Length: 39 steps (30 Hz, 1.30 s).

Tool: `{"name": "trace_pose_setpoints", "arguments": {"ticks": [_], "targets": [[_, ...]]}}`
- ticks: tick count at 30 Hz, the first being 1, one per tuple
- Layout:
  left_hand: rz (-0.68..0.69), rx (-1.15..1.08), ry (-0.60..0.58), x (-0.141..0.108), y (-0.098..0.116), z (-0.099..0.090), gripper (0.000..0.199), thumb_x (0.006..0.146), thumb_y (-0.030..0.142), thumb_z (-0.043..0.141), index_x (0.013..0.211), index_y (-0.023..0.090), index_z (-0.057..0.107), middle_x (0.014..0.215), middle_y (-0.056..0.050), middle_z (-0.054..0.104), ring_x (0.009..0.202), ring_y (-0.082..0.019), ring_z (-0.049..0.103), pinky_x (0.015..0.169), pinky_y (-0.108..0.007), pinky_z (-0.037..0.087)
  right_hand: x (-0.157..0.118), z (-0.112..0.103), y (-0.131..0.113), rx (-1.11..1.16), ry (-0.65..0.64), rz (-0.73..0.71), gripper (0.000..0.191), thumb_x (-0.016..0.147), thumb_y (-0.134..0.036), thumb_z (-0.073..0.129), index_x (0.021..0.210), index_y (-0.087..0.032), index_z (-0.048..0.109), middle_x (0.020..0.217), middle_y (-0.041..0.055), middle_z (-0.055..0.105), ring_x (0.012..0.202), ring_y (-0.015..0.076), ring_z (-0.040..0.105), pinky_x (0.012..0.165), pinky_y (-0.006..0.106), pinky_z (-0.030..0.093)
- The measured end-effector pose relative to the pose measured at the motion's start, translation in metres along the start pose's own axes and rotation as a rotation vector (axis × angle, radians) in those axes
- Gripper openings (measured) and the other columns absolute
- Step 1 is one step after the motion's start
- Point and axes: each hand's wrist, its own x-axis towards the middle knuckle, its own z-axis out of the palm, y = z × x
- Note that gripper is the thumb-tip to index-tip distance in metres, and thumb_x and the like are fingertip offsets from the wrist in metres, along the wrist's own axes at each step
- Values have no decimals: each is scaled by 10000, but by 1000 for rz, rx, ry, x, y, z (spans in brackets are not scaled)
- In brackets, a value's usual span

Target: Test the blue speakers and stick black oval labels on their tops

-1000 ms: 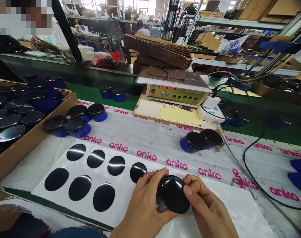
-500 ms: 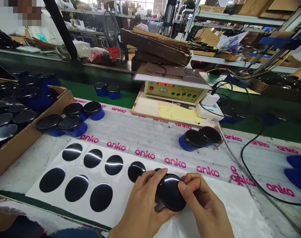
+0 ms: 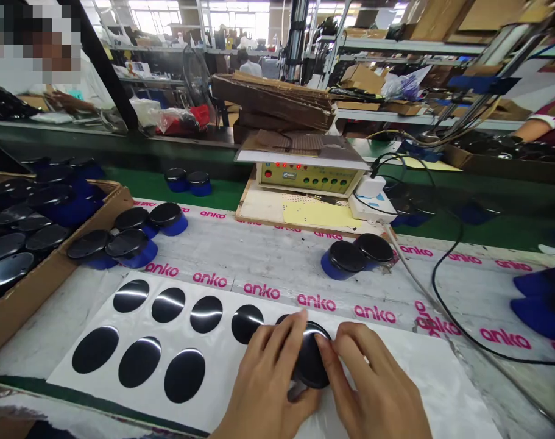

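A round piece with a glossy black face (image 3: pixel 312 361) is held over a white sheet (image 3: pixel 222 390). My left hand (image 3: pixel 265 381) is wrapped round its left side, fingers over the upper rim and thumb below. With a fingertip on the glossy face, my right hand (image 3: pixel 375 381) grips the right edge; its other fingers are bent and partly hidden. Flat black discs, such as this sticker-like one (image 3: pixel 184 375), lie in two rows on the sheet to the left of my hands. Part of another disc (image 3: pixel 284 319) shows behind my left fingers.
Black-topped blue round pieces (image 3: pixel 131 247) stand left, with a pair (image 3: pixel 343 259) right of centre. A cardboard box (image 3: pixel 53 250) at left holds many more. Behind are a control unit (image 3: pixel 304 174), power strip (image 3: pixel 373 204) and cables (image 3: pixel 435 268). A person (image 3: pixel 88 76) is across the bench.
My right fingers have moved left across the black face, and my hands sit closer together on the piece. The camera view has tilted slightly upward.
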Motion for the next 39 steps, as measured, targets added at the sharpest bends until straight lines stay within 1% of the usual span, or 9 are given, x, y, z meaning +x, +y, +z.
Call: {"name": "trace_pose_setpoints", "arguments": {"ticks": [4, 8, 11, 15, 23, 27, 32, 35, 39], "targets": [[43, 168, -12, -11, 5, 1, 796, 727, 138, 653, 1408, 396, 331, 1329, -62, 484, 1023, -268, 535, 774, -378, 549, 26, -25, 47, -314, 69, -67, 217, 937, -380, 453, 862, -188, 521, 854, 34, 601, 686, 160, 582, 532, 281, 377], [155, 239, -33, 0, -8, -32, 710, 763, 135, 635, 1363, 438, 404, 1322, -68, 465, 1079, -263, 531, 834, -360, 526, 69, -33, 116, -350, -175, -15, 474, 910, -406, 430, 1335, -197, 449, 1357, 121, 446, 1092, 353, 530, 664, 394, 488], [146, 350, 7, 52, -35, -74, 591, 899, 316, 520, 1443, 390, 300, 1326, -88, 457, 1123, -254, 524, 912, -375, 482, 98, -23, 150, -274, -314, -62, 632, 847, -278, 485, 1456, -240, 318, 1486, 97, 278, 1223, 404, 420, 844, 515, 466], [-116, 474, 184, 153, -88, -115, 589, 908, 374, 511, 1448, 206, 346, 1314, -156, 450, 1193, -312, 472, 1006, -443, 381, 113, -12, 163, -113, -408, -158, 512, 831, -204, 479, 1340, -250, 478, 1356, 78, 436, 1146, 275, 511, 961, 454, 436], [-394, 437, 208, 243, -142, -116, 524, 938, 347, 473, 1361, 51, 387, 1285, -193, 476, 1132, -315, 537, 933, -512, 445, 85, -55, 153, 74, -325, -12, 323, 931, -413, 406, 1160, -254, 569, 1330, 93, 432, 1118, 198, 552, 925, 336, 482], [-244, 429, 215, 231, -109, -112, 518, 891, 292, 531, 1361, 108, 414, 1465, -207, 247, 1301, -491, 281, 992, -679, 264, 69, -80, 140, 137, -316, 80, 408, 883, -450, 491, 1282, -366, 512, 1438, 47, 350, 1151, 223, 550, 834, 302, 532], [60, 298, 14, 150, -31, -95, 404, 889, 354, 527, 1284, 271, 503, 1391, -59, 423, 1285, -235, 428, 1080, -426, 361, 62, -95, 94, 205, -210, -77, 370, 841, -426, 572, 1208, -391, 597, 1356, 26, 477, 1117, 220, 582, 813, 263, 544], [219, 134, -115, 84, 4, -71, 732, 808, 360, 634, 1433, 396, 256, 1501, -31, 290, 1334, -234, 386, 1037, -398, 426, 67, -90, 49, 279, -271, -220, 344, 852, -366, 567, 1190, -341, 622, 1310, 45, 521, 1069, 189, 605, 837, 236, 531], [72, -96, 115, 30, 14, -45, 839, 782, 196, 621, 1462, 379, 164, 1463, -43, 376, 1322, -231, 408, 1064, -405, 398, 77, -74, 4, 404, -481, -228, 400, 836, -344, 600, 1235, -322, 594, 1304, 53, 522, 1101, 212, 585, 868, 269, 520]]}}
